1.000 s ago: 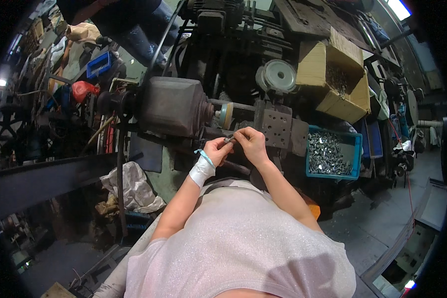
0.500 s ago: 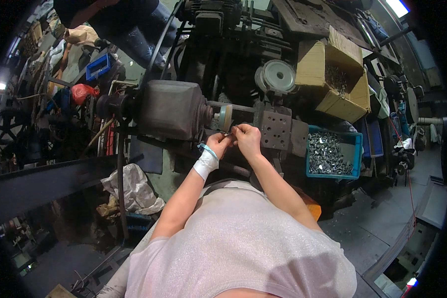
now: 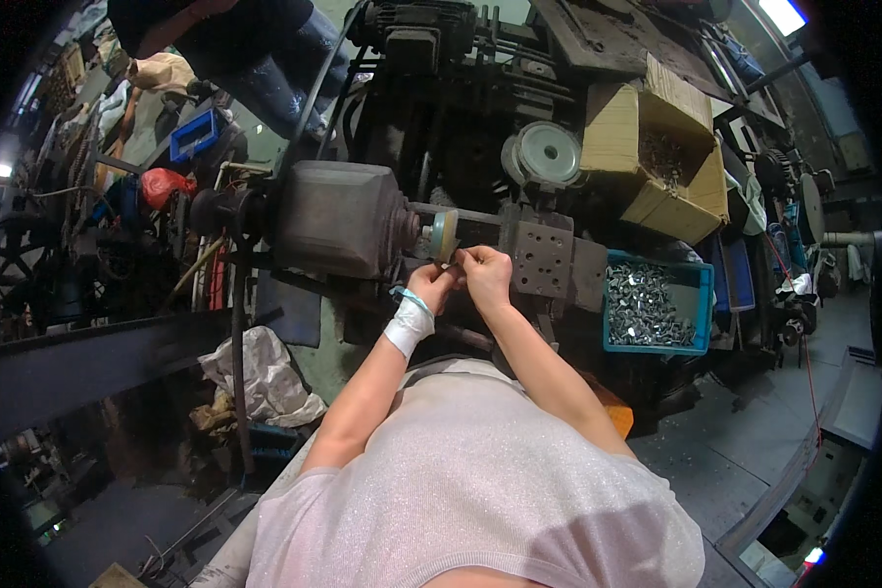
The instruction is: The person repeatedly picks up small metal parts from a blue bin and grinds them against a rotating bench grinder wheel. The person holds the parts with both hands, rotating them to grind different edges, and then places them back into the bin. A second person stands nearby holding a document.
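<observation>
My left hand (image 3: pixel 429 285), a white wrap and pale blue band round its wrist, pinches something too small to make out just below a round grinding wheel (image 3: pixel 443 235). Close against it, my right hand (image 3: pixel 488 277) is also closed, its thumb and fingers meeting at the same spot by the wheel's lower edge. Whether the held piece touches the wheel cannot be seen. The wheel, with a pale green and tan rim, sits on a spindle out of the dark metal housing (image 3: pixel 335 220). Right of my hands stands a metal block with drilled holes (image 3: pixel 543 257).
A blue plastic bin (image 3: pixel 654 349) of small shiny metal pieces lies to the right. Behind it an open cardboard box (image 3: pixel 613 132) holds more small parts. A round grey disc (image 3: pixel 549 153) is mounted beyond the block. Another person's legs (image 3: pixel 274 83) show at upper left.
Both hands have shifted very slightly, drawing a little closer together by the wheel's lower edge. Their pinching grips look the same.
</observation>
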A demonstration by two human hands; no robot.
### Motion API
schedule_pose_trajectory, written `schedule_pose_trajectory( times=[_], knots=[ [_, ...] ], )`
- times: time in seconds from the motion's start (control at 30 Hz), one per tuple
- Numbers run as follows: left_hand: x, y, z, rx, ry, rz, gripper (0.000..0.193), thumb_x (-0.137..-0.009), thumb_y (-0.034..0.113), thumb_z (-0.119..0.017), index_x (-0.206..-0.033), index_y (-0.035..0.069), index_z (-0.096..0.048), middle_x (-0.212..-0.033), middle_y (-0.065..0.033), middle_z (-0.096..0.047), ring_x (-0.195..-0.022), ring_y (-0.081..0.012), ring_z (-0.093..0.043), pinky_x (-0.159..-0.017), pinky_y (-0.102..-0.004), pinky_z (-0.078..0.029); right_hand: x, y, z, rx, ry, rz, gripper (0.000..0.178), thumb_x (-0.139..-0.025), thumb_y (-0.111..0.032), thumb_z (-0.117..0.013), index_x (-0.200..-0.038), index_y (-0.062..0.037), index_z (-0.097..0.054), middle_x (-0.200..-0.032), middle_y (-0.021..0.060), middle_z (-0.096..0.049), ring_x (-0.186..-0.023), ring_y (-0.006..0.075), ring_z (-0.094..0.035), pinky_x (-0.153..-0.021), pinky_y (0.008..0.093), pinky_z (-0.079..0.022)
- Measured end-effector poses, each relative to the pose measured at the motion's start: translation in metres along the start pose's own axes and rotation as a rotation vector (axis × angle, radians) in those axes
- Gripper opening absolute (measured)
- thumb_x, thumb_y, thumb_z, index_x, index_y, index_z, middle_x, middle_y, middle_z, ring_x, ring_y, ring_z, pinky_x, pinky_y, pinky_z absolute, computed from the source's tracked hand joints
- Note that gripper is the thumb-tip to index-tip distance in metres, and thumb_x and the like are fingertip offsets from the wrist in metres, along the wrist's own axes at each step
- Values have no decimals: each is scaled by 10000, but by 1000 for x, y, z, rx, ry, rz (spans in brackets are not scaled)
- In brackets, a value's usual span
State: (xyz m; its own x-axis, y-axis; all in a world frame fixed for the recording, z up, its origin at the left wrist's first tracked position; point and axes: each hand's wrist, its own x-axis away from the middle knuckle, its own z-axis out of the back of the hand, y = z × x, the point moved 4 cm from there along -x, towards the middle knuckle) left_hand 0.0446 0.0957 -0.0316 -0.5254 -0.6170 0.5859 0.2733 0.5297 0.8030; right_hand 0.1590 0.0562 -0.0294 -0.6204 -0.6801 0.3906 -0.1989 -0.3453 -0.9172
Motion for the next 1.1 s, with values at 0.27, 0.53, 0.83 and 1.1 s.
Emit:
schedule_pose_trajectory(
  times=[0.27,0.53,0.83,1.1],
  knots=[
    [14,-16,2,311,-216,160,187,-809,321,-546,-840,137,-553,-734,48,-516,-514,-44,-375,-416,-206,-284,17,-4,13,-162,-143,47,126,-764,-60,-578,-854,19,-614,-604,11,-545,-471,40,-444,-407,167,-316],
    [8,-11,1,66,-72,41,201,-787,267,-585,-711,83,-558,-549,39,-474,-417,-56,-378,-368,-213,-272,17,6,11,-177,-53,-84,143,-749,-101,-602,-813,26,-617,-605,29,-561,-515,66,-502,-412,197,-370],
    [-9,-8,0,104,107,8,198,-773,250,-598,-705,64,-582,-514,41,-444,-372,-62,-366,-345,-222,-253,-9,11,0,34,46,56,123,-732,-86,-611,-748,35,-623,-571,56,-568,-516,86,-499,-465,246,-391],
    [-11,-18,-1,201,103,-26,127,-745,192,-593,-711,70,-586,-581,19,-503,-470,-82,-430,-430,-221,-324,-13,28,0,-11,74,109,105,-730,-58,-598,-763,38,-623,-629,69,-591,-530,100,-521,-470,233,-413]
  ],
)
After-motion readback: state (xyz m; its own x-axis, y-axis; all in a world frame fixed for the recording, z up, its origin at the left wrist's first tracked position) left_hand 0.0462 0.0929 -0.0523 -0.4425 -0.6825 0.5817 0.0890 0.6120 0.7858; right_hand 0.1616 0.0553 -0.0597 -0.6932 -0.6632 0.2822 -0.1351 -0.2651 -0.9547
